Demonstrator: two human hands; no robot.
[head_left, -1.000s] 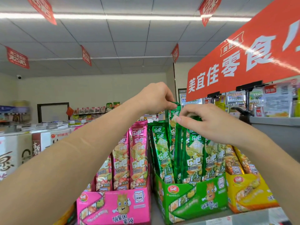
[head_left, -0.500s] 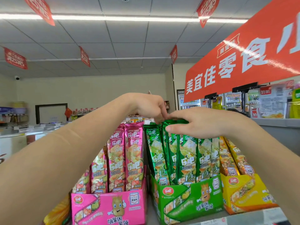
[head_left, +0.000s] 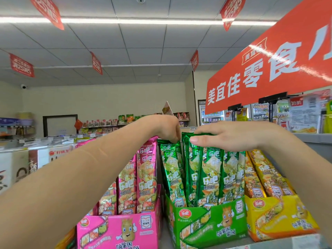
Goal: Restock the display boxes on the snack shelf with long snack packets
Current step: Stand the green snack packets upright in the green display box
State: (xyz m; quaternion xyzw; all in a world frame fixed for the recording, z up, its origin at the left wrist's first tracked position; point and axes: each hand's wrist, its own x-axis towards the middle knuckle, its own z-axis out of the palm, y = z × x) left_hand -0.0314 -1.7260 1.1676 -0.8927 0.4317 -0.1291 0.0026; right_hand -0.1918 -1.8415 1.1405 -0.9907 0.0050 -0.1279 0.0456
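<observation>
Three display boxes stand side by side on the shelf: a pink box (head_left: pixel 125 229), a green box (head_left: pixel 206 223) and a yellow box (head_left: pixel 280 214), each holding upright long snack packets. My left hand (head_left: pixel 167 129) reaches over the green box, fingers curled down, pinching the top of the leftmost green packet (head_left: pixel 171 169). My right hand (head_left: pixel 228 135) lies flat, fingers straight, pressing on the tops of the other green packets (head_left: pixel 210 173).
A large orange sign (head_left: pixel 269 69) hangs above at the right on black clips. Pink packets (head_left: pixel 145 175) stand left of the green ones, yellow packets (head_left: pixel 264 173) right. The shelf front edge (head_left: pixel 291 243) runs below. Other shelves and coolers fill the background.
Both hands have come down with the green packets, which now sit lower in the green box. My right hand has flattened over their tops.
</observation>
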